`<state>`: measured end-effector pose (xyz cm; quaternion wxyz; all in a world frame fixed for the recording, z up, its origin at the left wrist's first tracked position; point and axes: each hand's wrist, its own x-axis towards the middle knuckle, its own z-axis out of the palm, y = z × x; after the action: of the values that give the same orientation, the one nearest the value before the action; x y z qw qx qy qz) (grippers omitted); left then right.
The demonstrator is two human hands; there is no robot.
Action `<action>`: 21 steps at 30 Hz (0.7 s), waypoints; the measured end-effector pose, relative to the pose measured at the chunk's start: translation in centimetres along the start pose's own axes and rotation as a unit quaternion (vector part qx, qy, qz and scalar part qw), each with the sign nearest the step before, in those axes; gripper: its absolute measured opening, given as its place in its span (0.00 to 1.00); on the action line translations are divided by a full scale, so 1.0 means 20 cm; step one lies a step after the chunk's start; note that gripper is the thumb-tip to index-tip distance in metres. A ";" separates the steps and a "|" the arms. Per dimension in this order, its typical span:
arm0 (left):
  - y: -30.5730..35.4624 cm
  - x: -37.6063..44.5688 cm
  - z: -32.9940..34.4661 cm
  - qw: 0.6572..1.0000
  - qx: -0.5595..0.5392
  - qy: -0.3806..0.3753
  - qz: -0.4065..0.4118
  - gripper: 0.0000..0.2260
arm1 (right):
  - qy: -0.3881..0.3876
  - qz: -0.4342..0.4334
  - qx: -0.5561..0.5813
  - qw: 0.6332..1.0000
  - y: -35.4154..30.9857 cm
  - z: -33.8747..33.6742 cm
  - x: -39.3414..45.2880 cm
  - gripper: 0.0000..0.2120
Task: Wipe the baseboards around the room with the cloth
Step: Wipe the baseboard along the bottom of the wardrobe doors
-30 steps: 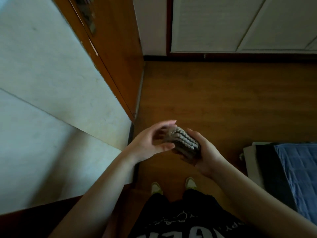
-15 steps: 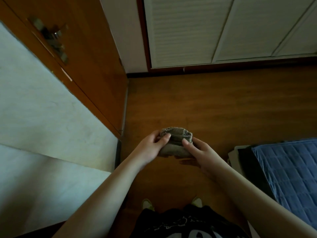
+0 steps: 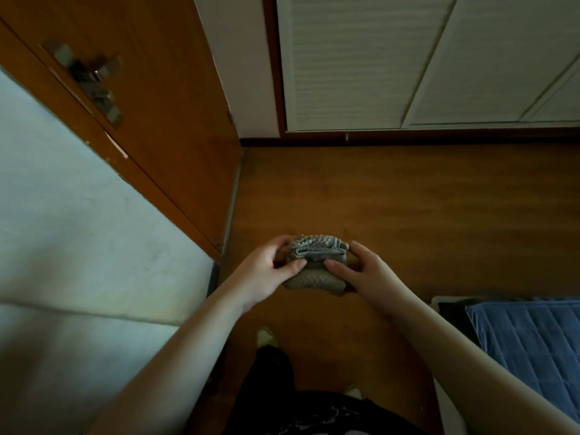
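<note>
A folded grey-brown cloth (image 3: 314, 265) is held in front of me above the wooden floor, at waist height. My left hand (image 3: 266, 274) grips its left side with the thumb on top. My right hand (image 3: 364, 274) grips its right side, fingers pressed on the fold. A dark baseboard (image 3: 408, 140) runs along the far wall below the white louvred closet doors. A short strip of dark baseboard (image 3: 214, 274) shows at the foot of the left wall beside the door.
An orange-brown wooden door (image 3: 150, 98) with a metal handle (image 3: 91, 80) stands at the left, next to a pale wall (image 3: 78, 230). A bed with a blue quilt (image 3: 527, 346) fills the lower right. My feet (image 3: 266, 337) stand on the wooden floor (image 3: 408, 215).
The cloth has been turned and folded flatter between both hands. My view has tilted up, showing more of the door and closet doors.
</note>
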<state>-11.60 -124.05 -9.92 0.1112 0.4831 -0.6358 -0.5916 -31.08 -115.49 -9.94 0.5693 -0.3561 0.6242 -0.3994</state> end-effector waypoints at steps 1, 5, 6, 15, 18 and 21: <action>-0.01 0.03 -0.06 1.000 -0.031 0.002 -0.003 0.15 | -0.007 -0.006 -0.001 1.000 -0.02 0.03 0.06 0.12; -0.03 0.19 -0.30 0.987 -0.160 0.000 -0.008 0.14 | -0.036 -0.011 0.035 0.999 -0.12 0.15 0.33 0.14; -0.03 0.24 -0.36 0.982 -0.188 -0.003 -0.006 0.14 | -0.039 -0.005 0.046 0.998 -0.15 0.19 0.39 0.14; 0.07 0.58 -0.74 0.946 -0.323 -0.006 -0.005 0.13 | -0.005 -0.005 0.041 0.999 -0.45 0.34 0.83 0.12; 0.16 0.68 -0.78 0.963 -0.267 -0.008 0.034 0.15 | -0.038 -0.004 0.034 0.999 -0.52 0.27 0.88 0.16; 0.24 0.78 -0.79 0.984 -0.133 -0.031 0.112 0.15 | -0.088 0.065 0.119 0.987 -0.55 0.17 0.96 0.28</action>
<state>-10.60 -146.72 -8.25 0.2206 0.3710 -0.6050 -0.6691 -29.60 -137.75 -8.27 0.6854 -0.2777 0.5414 -0.4000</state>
